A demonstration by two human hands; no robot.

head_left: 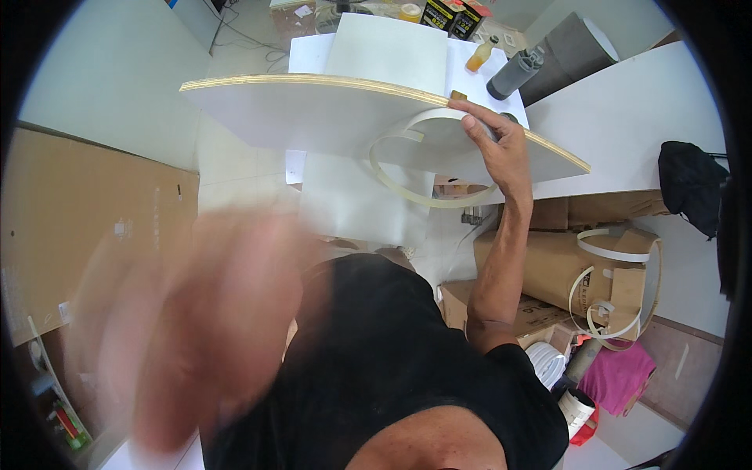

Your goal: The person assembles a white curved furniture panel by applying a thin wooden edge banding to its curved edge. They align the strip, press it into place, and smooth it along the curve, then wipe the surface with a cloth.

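One right hand (501, 153) grips one white board (313, 117).

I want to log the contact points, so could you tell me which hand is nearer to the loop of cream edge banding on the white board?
Right. The right hand rests on the white board touching the edge banding loop. The left hand is a blur close to the camera, well clear of it.

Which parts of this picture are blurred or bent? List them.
Head view: the left hand is a large motion-blurred smear close to the lens; the right hand on the white board and the loop of edging strip are sharp; the board's straight edge bows from fisheye distortion; corners are black.
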